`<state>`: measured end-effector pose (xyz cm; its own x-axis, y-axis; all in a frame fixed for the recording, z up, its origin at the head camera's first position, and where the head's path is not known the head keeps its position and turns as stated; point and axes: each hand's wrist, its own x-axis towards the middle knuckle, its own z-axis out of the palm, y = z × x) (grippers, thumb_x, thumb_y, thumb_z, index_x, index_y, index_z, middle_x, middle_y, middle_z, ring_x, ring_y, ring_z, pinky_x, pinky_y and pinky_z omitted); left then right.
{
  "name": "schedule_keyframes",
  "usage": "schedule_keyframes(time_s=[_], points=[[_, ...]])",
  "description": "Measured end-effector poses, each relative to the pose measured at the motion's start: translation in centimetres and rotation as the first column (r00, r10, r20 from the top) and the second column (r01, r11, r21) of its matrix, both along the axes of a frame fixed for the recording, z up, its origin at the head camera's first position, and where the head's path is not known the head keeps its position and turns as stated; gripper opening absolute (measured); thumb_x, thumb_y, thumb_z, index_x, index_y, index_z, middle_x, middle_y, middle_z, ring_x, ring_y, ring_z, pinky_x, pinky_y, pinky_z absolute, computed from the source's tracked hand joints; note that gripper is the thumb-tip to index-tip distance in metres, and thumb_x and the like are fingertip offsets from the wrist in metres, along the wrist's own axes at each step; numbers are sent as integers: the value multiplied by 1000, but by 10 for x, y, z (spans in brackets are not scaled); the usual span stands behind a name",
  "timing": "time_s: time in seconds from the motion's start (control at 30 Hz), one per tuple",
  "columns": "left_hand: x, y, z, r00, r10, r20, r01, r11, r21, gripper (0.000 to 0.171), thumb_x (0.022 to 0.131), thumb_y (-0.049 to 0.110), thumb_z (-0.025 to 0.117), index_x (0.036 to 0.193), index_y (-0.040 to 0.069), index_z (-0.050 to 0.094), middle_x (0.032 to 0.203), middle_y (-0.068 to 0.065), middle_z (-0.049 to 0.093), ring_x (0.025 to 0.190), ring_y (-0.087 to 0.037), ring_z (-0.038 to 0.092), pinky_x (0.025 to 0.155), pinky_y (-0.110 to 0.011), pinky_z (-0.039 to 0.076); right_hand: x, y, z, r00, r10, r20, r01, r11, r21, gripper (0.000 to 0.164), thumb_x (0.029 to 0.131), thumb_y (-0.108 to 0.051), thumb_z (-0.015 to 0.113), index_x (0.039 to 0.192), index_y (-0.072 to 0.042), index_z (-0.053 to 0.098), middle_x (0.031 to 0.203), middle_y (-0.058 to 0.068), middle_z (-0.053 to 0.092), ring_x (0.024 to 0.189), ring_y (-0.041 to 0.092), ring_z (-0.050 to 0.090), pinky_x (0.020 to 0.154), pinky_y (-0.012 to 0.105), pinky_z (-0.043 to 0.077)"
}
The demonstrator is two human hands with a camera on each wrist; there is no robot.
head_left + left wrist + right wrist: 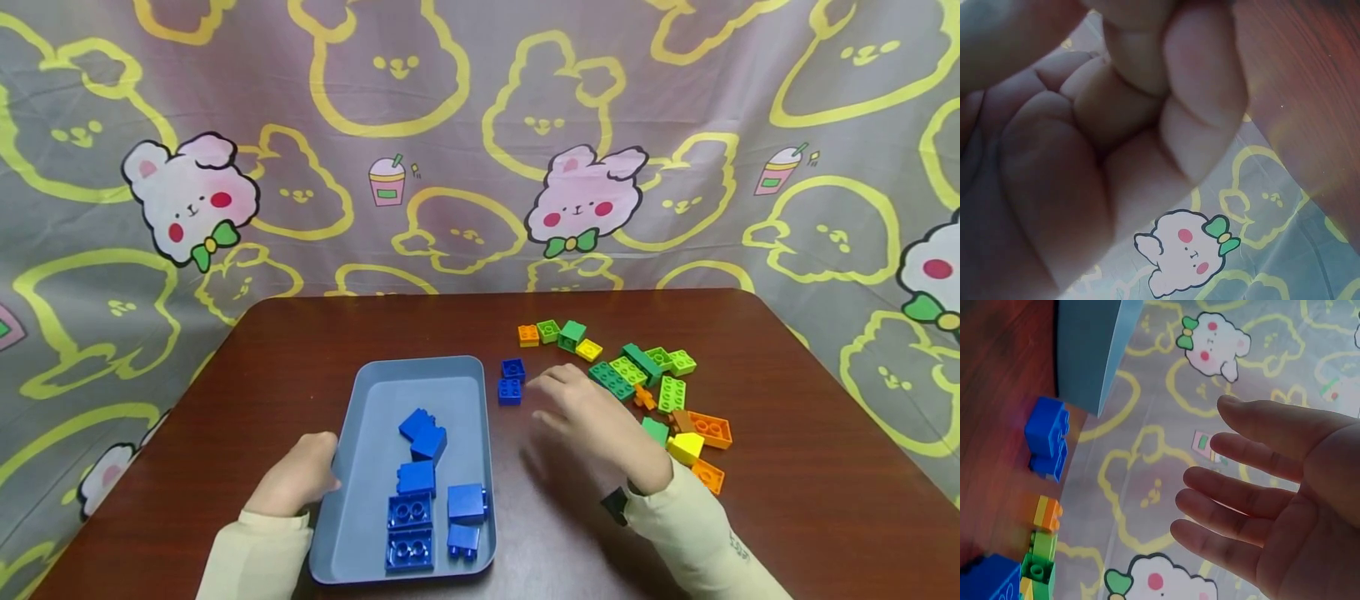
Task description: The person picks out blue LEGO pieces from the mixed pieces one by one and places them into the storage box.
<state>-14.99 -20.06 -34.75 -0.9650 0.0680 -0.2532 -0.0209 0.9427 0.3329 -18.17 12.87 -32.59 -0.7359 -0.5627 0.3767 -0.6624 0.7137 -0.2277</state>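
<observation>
A grey-blue tray [375, 392] lies lengthwise on the table with several blue toy building bricks [415, 478] in it. At its left rim is my left hand [296, 475], fingers curled and thumb at the edge, gripping the tray. In the left wrist view the curled fingers [1204, 81] fill the top and the tray is out of sight. Right of the tray my right hand [588, 417] hovers above the table, palm empty and fingers [1229, 487] spread. Two blue bricks [510, 391] lie between it and the tray. Another blue brick [991, 578] shows in the right wrist view.
Green, yellow and orange bricks [628, 371] are scattered to the right and behind my right hand. A small dark piece [615, 505] lies by the right sleeve. A patterned curtain [465, 167] hangs behind the table's far edge.
</observation>
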Motion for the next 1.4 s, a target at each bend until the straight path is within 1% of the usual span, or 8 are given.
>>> schedule_keyframes(time_s=[0.13,0.27,0.47,0.67,0.77,0.97,1.13,1.4], points=[[0,-1,-1,1000,-1,-15,1,1000,3,15,70,-12,65,78,-9,52,60,-10,46,53,-20,46,48,-31,41,-4,6,3,999,-32,6,32,999,-4,34,75,-15,72,105,-2,61,101,11,58,95,24,52,77,35,46],[1,0,-1,1000,2,-28,-2,1000,18,15,70,-13,64,77,-9,52,57,-10,45,51,-19,46,47,-30,41,-7,14,6,994,-94,51,94,996,-2,35,77,-15,70,107,1,60,103,13,57,95,27,53,77,38,46],[1,2,1,999,-2,-36,2,1000,11,16,69,-13,66,79,-10,53,58,-10,46,52,-20,47,49,-31,42,-14,25,5,973,-191,130,191,982,8,34,79,-14,68,106,2,58,102,16,57,97,31,51,79,42,44],[0,2,2,999,-17,-40,16,1000,-26,20,67,-13,68,80,-11,53,61,-12,49,56,-20,49,52,-34,45,-24,33,-2,951,-250,181,246,968,42,33,77,-12,69,104,4,60,96,17,59,84,28,56,72,39,46],[0,2,1,999,-21,-43,20,999,-32,20,66,-13,69,79,-11,53,61,-12,49,56,-20,49,53,-34,45,-28,36,-7,933,-284,223,273,959,80,32,77,-12,69,103,4,59,95,18,58,82,28,56,68,38,47],[-1,2,0,999,-22,-46,21,999,-41,22,66,-11,70,81,-11,53,63,-13,51,57,-21,51,54,-35,46,-33,40,-15,900,-315,301,285,948,142,32,75,-12,71,101,4,59,88,16,60,77,27,56,65,39,47],[-1,3,0,998,-30,-49,27,998,-51,26,66,-10,71,85,-13,53,67,-15,53,61,-23,53,56,-36,47,-34,41,-18,889,-335,314,286,939,191,36,73,-13,73,101,4,58,87,14,60,76,26,55,65,39,46],[-2,1,-1,998,-30,-52,28,999,-43,26,66,-10,71,84,-13,53,67,-15,53,61,-23,53,55,-36,47,-37,42,-24,869,-361,338,296,927,231,28,71,-13,75,89,0,59,75,7,56,66,21,51,58,34,43]])
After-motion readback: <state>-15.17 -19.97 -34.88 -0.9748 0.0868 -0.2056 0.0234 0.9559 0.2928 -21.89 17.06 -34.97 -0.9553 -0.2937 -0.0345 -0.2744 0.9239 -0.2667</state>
